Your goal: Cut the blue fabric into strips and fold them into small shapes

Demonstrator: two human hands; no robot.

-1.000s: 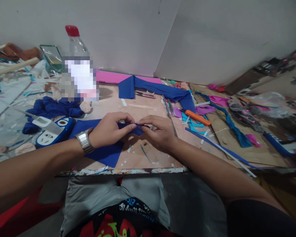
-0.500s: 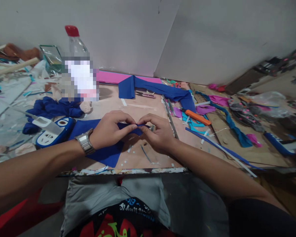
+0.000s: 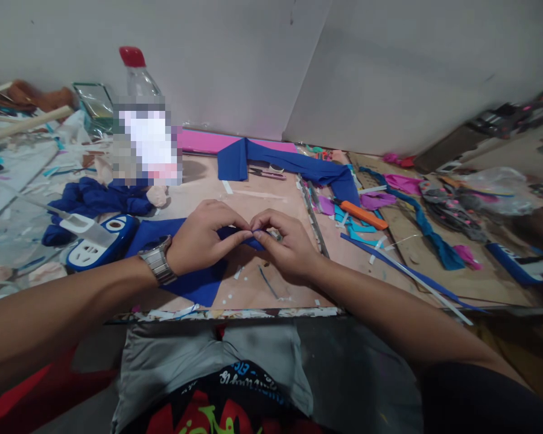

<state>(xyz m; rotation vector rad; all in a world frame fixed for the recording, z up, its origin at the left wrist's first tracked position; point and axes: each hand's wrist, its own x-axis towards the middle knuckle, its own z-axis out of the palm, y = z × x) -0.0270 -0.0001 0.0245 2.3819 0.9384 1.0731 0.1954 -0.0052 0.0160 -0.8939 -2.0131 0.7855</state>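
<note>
Fingers (image 3: 230, 218) of the left hand (image 3: 203, 241) and right hand (image 3: 294, 244) pinch blue cloth (image 3: 254, 243) above the table (image 3: 271, 196), the hands hiding part of it. Beyond stands a red-capped bottle (image 3: 141, 82), its lower part pixelated, contents unclear.
</note>
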